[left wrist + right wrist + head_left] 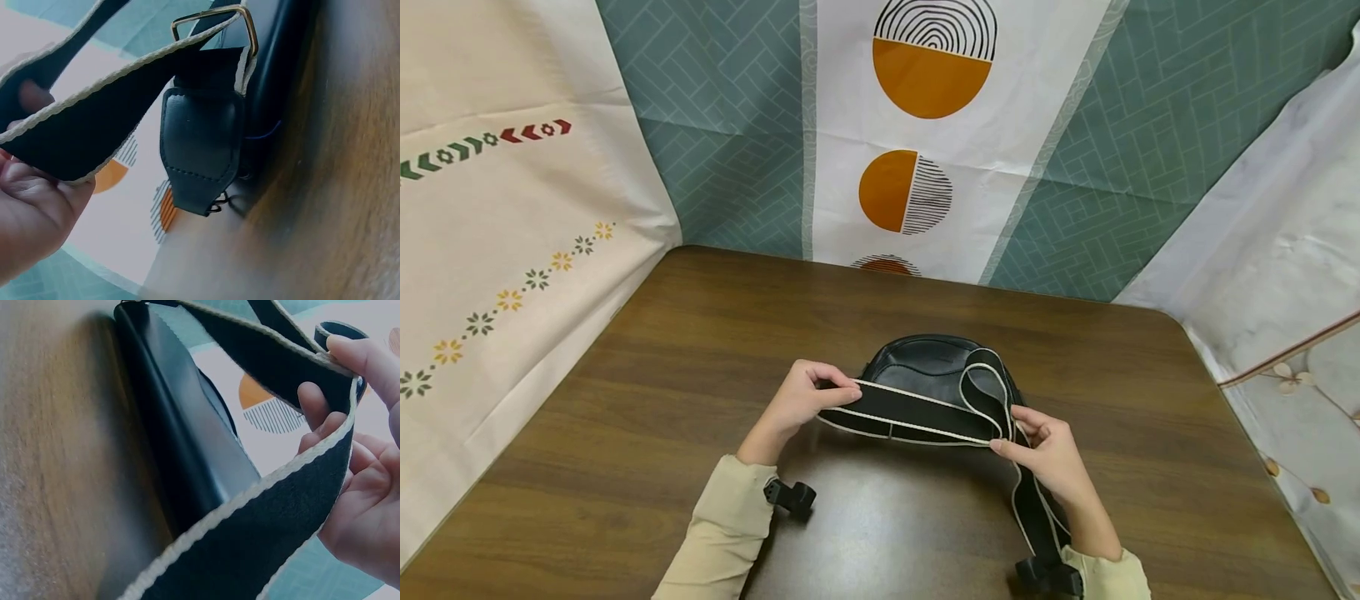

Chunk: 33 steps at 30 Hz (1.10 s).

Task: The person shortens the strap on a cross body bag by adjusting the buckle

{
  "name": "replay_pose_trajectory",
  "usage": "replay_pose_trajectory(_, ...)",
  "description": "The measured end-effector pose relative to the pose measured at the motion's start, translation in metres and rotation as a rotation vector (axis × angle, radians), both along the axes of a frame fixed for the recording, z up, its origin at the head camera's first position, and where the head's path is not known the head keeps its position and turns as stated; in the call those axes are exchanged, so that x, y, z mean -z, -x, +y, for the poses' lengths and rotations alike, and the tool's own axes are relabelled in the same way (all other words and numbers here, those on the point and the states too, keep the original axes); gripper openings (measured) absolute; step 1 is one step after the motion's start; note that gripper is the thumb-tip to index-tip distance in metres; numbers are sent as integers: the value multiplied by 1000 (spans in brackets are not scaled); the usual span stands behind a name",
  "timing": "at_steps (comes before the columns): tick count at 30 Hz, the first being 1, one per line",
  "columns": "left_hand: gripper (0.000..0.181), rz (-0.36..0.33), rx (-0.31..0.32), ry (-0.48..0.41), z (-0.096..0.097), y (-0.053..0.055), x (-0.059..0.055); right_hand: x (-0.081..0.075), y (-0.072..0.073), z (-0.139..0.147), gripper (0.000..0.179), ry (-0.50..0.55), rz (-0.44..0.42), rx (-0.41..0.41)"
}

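A black leather bag (pixel 925 367) lies on the table with its wide black strap (pixel 917 410), edged in cream, drawn out in front of it. My left hand (pixel 797 406) pinches the strap near the bag's left side, thumb on top. At the bag's front right, my right hand (pixel 1047 446) grips the strap between thumb and fingers, where it folds and a loop stands up. From there more strap hangs toward the right wrist. In the left wrist view a gold metal ring (pixel 250 31) and a leather tab (pixel 201 134) join strap and bag.
The brown wooden table (pixel 700 333) extends around the bag. Behind it hangs a patterned cloth (pixel 730 125); white fabric (pixel 512 208) drapes on the left and more white cloth (pixel 1285 250) on the right. Each wrist wears a small black camera (pixel 792 497).
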<state>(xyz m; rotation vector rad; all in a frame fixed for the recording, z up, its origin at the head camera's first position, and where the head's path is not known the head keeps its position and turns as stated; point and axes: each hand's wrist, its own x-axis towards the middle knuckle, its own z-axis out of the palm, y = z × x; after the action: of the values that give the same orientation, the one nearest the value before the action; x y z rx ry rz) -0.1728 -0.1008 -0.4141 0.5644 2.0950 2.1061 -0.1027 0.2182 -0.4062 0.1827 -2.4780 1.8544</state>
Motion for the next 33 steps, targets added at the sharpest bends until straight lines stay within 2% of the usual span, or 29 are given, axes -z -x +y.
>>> replay_pose_trajectory(3,18,-55,51,-29,-1,1,1,0,2,0,50,-34,11,-6)
replay_pose_trajectory(5,28,-80,101,-15,-1,2,0,0,3,0,50,-36,17,-4)
replay_pose_trajectory(8,36,-86,206,19,0,3,-2,1,3,-1,48,10,25,-7)
replay_pose_trajectory(11,41,-7,306,113,1,4,-5,1,3,-3,46,82,36,-29)
replay_pose_trajectory(15,46,97,479,234,2,5,-8,2,3,-4,46,130,48,-55)
replay_pose_trajectory(18,44,127,621,269,3,5,-9,2,3,-4,46,135,55,-72)
replay_pose_trajectory(21,40,159,707,294,4,6,-8,2,4,-3,46,139,59,-94)
replay_pose_trajectory(24,34,163,734,315,5,6,-8,2,4,-3,46,140,58,-106)
replay_pose_trajectory(27,28,152,713,313,6,6,-8,3,4,-2,46,148,56,-109)
replay_pose_trajectory(30,20,138,626,316,8,5,-9,4,4,-2,46,152,62,-104)
replay_pose_trajectory(33,14,127,479,326,15,4,-11,4,4,-2,46,140,66,-100)
